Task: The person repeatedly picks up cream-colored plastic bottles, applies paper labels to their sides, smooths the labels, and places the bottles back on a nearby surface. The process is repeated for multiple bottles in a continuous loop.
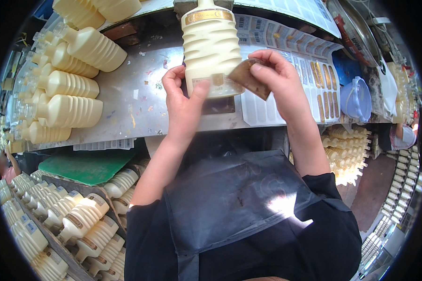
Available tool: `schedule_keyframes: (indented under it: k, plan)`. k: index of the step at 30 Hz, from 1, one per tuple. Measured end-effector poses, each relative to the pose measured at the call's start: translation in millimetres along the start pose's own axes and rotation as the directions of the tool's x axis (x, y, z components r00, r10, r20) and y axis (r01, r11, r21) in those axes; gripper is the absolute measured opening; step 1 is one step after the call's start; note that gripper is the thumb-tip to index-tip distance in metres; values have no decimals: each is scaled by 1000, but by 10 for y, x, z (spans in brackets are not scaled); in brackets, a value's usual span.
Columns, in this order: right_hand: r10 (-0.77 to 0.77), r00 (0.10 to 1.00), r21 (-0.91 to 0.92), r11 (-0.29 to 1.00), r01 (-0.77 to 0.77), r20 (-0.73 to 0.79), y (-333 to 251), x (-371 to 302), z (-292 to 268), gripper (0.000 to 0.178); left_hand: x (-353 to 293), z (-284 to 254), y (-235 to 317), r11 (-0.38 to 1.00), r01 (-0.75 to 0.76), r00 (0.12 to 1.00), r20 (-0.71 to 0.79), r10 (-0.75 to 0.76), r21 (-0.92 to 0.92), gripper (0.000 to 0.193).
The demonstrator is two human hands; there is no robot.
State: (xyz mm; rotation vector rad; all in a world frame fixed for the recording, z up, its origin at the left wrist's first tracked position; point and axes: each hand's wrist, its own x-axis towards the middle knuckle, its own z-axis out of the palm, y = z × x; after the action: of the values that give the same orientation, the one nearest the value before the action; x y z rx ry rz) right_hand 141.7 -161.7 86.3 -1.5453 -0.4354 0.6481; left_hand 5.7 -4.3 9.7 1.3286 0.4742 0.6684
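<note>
A bright metal worktable (143, 105), scuffed and flecked with scraps, spans a crowded workroom, its front edge crossing just above the worker's dark apron (239, 196). Over the table, at the middle of its near side, is a cream bottle (211, 51) with wavy ribs. Its long axis runs almost straight away from the worker, the base toward the body and the neck toward a dark block (180, 7) at the far side, where the picture cuts it off. A gold band circles the shoulder end; a small label shows near the base. The left hand (183, 93) grips the bottle low on its left side, thumb over the front, fingers partly hidden behind. The right hand (279, 77) pinches a flat brown scraper (252, 80) between thumb and fingers, its edge overlapping the bottle's lower right side; whether it presses there cannot be told. A dark pad (222, 107) lies below the base. To the left, bare metal leaves room as far as the piled bottles (77, 86). To the right, space is tighter: label sheets (265, 110) reach close to the bottle, and a blue bucket (356, 99) stands beyond them. Below the table's left side, a green board (89, 167) lies near crowded rows of labelled bottles (86, 215).
</note>
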Motion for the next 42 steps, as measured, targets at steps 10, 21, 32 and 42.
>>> schedule_keyframes:
  k: [10, 21, 32, 42]
  plan:
    - [-556, 831, -750, 549, 370, 3, -198, -177, 388, 23, 2, -35, 12, 995, 28, 999, 32, -25, -97, 48]
    - [-242, 951, -643, 764, 65, -191, 181, -230, 80, 22, 52, 43, -143, 981, -146, 988, -38, 152, 126, 57]
    - [-343, 938, -428, 856, 291, -49, 172, -174, 50, 25, -39, -56, -44, 971, -146, 989, 60, 137, 188, 86]
    - [-745, 392, -527, 65, 848, 540, -64, -390, 267, 23, 19, 34, 98, 504, -506, 803, 169, 572, 700, 82]
